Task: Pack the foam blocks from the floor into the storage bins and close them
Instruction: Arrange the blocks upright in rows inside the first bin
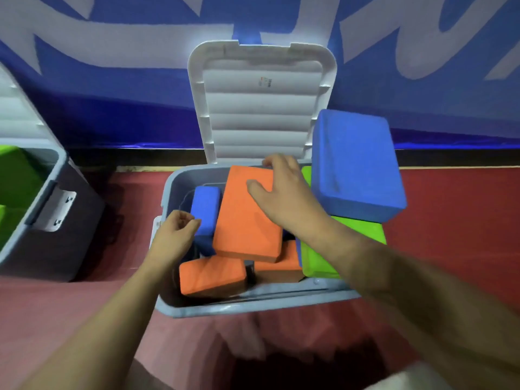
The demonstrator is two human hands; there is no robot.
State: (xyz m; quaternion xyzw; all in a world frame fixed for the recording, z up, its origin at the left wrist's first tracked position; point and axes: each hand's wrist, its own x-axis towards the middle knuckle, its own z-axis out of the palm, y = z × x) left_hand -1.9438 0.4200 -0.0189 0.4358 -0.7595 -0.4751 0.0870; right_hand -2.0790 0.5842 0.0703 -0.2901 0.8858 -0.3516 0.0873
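Bin (253,305) sits crowded — right hand (281,192) grips orange block (244,226) at its far edge.

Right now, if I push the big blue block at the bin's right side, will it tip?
The big blue block likely tips or slides easily: it rests tilted on the green block, above the bin rim. It looks like foam, so probably light and slightly squashy, not fragile.

Second bin (53,170) at far left cut by the frame edge, label (266,81) on the open lid (261,114) too blurred to read, lower orange block (278,267) mostly covered.
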